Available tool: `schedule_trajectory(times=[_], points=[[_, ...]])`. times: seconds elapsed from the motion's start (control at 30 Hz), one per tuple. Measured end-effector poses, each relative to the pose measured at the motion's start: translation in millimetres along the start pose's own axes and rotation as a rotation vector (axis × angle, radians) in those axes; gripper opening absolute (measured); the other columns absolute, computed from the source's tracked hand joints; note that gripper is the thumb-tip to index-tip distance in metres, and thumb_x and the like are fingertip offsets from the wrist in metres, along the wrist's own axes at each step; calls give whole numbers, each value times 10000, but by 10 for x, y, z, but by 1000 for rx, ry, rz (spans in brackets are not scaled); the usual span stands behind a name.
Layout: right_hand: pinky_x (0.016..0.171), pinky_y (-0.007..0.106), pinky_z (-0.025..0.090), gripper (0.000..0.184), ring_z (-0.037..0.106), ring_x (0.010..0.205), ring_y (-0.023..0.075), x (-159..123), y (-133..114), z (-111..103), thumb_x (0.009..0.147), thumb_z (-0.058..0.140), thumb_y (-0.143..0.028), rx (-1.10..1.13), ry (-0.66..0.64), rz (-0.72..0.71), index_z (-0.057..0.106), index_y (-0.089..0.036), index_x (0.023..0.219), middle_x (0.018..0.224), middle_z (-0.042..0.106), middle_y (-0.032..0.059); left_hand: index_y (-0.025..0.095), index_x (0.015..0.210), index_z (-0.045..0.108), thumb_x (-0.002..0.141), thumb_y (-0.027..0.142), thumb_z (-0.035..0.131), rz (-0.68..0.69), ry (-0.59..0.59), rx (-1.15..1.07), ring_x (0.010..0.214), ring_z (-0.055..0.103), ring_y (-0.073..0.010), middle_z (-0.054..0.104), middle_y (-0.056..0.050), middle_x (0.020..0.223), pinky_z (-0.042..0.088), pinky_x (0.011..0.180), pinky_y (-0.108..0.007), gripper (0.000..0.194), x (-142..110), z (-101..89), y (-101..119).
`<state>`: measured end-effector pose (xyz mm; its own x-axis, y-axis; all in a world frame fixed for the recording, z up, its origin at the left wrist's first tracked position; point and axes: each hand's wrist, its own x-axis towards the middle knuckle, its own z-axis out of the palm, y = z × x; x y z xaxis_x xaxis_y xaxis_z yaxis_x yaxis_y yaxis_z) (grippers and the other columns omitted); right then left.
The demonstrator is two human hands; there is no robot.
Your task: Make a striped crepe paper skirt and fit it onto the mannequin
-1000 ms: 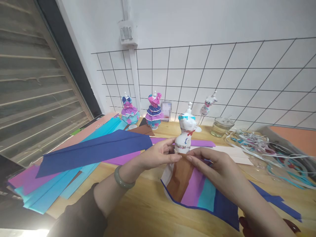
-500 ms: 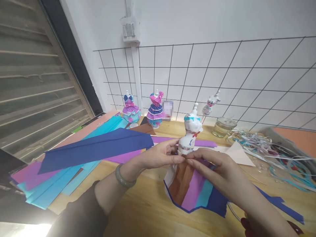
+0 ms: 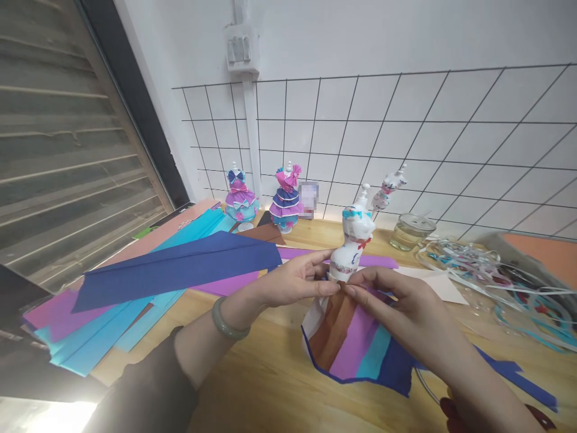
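Note:
A small white dress-form figure [image 3: 345,257], with turquoise trim at the chest and a red bow at the waist, stands in front of me. A striped crepe-paper skirt [image 3: 349,346] in white, brown, purple, turquoise and navy hangs from its lower body. My left hand [image 3: 300,279] is around the form's left side, its thumb pressing the skirt's top edge. On the other side, my right hand [image 3: 396,297] pinches that same brown top edge between thumb and finger. The two thumb tips almost meet there. The fingers behind the form are partly hidden.
Folded paper sheets, a navy one [image 3: 180,267] uppermost, lie at left. Behind stand two dressed forms [image 3: 285,201] and a white form [image 3: 388,189]. A glass jar [image 3: 411,233] and tangled ribbons [image 3: 469,258] are at right. Navy strips [image 3: 518,376] and a dark red object [image 3: 538,415] lie near my right forearm.
The form has shifted slightly right in view, as has the whole scene. The skirt's navy end has drawn in leftward and its lower edge has become wavier. Both hands keep their hold.

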<state>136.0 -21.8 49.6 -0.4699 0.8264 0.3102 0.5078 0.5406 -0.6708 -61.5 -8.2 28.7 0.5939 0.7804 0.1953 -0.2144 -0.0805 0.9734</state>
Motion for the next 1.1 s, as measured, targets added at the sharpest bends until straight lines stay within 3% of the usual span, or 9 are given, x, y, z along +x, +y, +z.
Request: schedule_trajectory(times=[0.53,0.73,0.93,1.1], points=[[570,272,445,176,568,634,153,7,-3,8,843,530,-363,25,9,-3,573,-222,747,680,621,1,229,1281,497,741,202,684,-46,-26,-94,1167,494,-220,559,-108,1249,376,953,-324,572,5,-30,-21],[546,251,439,173,555,615,140,14,0,-4,836,533,-365,13,-7,1,564,-225,739,671,606,-15,207,1218,547,716,215,705,-13,-10,-17,1091,519,-213,578,-100,1176,396,911,-324,526,18,-32,-5],[595,269,445,169,567,654,147,17,18,-7,842,527,-378,5,0,-15,573,-229,775,720,626,-9,166,1040,610,760,246,658,0,-10,89,903,549,-154,599,-53,957,417,804,-271,295,-1,39,62],[610,273,442,176,560,656,144,16,31,12,857,506,-375,-17,-7,-26,562,-229,778,716,617,-9,155,1099,583,786,323,625,-13,45,145,971,557,-202,605,-82,1032,431,814,-303,357,-23,91,63]])
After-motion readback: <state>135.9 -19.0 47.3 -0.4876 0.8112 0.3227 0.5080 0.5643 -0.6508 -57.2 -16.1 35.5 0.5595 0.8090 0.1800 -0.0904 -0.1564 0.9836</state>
